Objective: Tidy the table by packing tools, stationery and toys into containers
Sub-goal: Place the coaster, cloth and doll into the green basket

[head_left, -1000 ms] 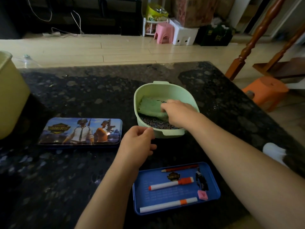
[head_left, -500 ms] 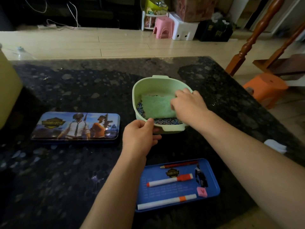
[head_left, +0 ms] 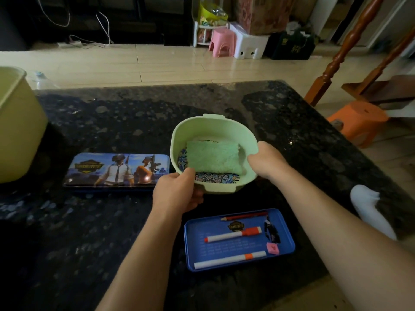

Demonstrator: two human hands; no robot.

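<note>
We saw the left hand [head_left: 177,191] gripping the near left rim of the green bowl [head_left: 215,122], thumb hooked over the edge and fingers curled beneath it. The right hand [head_left: 267,160] was clamped on the bowl's right rim, its fingers curled over the edge and mostly hidden from us. The bowl stood at the middle of the dark speckled table [head_left: 112,122]. Inside it a green cloth [head_left: 214,159] lay flat on a patterned item [head_left: 215,177] that we could not identify.

Just left of the bowl lay the printed pencil-case lid [head_left: 116,170]. Nearer to us sat the open blue case tray [head_left: 224,248], holding two white-and-orange markers [head_left: 233,235], a red pencil [head_left: 244,216], a pink eraser [head_left: 272,248] and a small dark figure [head_left: 270,230]. A pale yellow container [head_left: 15,131] stood at the table's far left.
</note>
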